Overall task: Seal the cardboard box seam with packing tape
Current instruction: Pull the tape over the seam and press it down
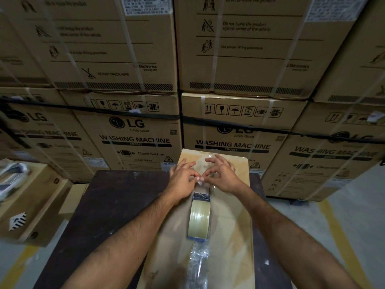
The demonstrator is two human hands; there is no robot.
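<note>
Both bare forearms reach forward from the bottom corners and converge toward the middle. The left hand [183, 178] lies palm down, wrist straight, with its thumb and forefinger pinched together at the tips and the other fingers spread forward. The right hand [221, 174] mirrors it, its thumb and forefinger also pinched, remaining fingers arched and fanned out ahead. The two pinches meet, fingertips touching each other between the hands.
</note>
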